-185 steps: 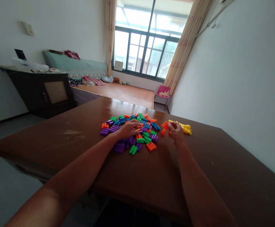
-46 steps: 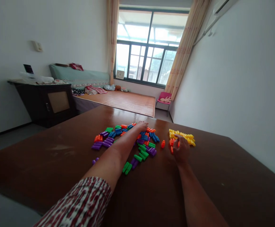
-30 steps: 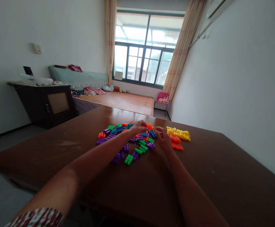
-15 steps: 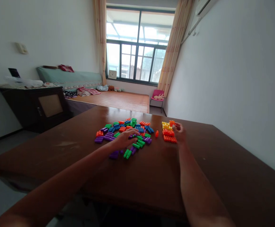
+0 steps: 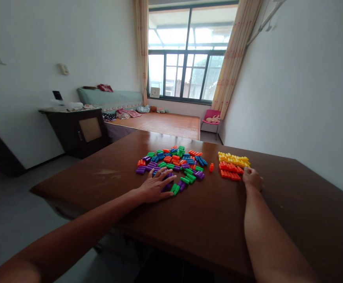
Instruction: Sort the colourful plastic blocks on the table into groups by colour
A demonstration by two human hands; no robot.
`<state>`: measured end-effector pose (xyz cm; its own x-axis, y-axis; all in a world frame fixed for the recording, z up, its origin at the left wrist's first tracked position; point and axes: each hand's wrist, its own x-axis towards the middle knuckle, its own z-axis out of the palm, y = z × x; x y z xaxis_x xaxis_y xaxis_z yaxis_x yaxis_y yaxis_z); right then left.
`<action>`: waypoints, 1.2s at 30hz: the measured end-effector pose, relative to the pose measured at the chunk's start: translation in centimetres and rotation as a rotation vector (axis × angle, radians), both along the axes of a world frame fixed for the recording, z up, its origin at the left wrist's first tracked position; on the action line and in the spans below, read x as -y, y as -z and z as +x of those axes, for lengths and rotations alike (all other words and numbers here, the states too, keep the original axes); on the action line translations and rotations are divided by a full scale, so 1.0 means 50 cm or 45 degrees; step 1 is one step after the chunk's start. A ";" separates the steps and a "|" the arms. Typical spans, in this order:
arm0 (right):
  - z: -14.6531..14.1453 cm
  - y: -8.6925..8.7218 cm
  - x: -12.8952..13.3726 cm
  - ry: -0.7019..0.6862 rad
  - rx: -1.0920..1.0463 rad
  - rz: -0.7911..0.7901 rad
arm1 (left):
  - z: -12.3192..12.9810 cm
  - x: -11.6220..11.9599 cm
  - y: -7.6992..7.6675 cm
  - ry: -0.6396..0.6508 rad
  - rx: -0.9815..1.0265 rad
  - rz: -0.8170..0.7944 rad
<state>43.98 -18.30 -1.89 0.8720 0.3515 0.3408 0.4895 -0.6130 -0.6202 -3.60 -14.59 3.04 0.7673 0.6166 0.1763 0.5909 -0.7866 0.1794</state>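
Brought right hand [image 5: 252,180] from yellow pieces [image 5: 233,158] to right end of 2 orange rows [image 5: 229,174], curled narrow; can't tell if holding anything. Spread left hand [image 5: 156,187] wide over mixed pile's [image 5: 175,159] near side.

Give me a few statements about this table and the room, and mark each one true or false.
The yellow pieces lie beyond the orange rows. True.
The right hand rests on the mixed pile. False: the right hand is beside the orange rows.
A lone orange piece lies between those rows and the mixed pile. True.
The left hand is a fist. False: its fingers are spread.
A pale toy lies on the pink chair. True.
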 end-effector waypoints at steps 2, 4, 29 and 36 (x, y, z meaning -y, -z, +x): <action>0.002 0.001 0.001 -0.007 -0.014 0.005 | 0.030 -0.017 0.008 -0.004 -0.002 -0.001; 0.002 0.003 0.002 -0.017 -0.032 -0.001 | 0.055 -0.040 0.013 -0.017 -0.007 -0.013; -0.033 -0.021 -0.026 -0.168 0.282 0.347 | 0.163 -0.262 0.010 -0.332 0.257 0.089; -0.103 -0.060 -0.034 -0.386 0.476 0.487 | 0.166 -0.285 0.024 -0.209 0.336 0.137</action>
<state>38.86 -16.62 1.11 0.5493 0.3576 0.7553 0.8341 -0.1804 -0.5212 4.70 -0.36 1.84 0.5785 0.6951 0.4268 0.6553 -0.7077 0.2643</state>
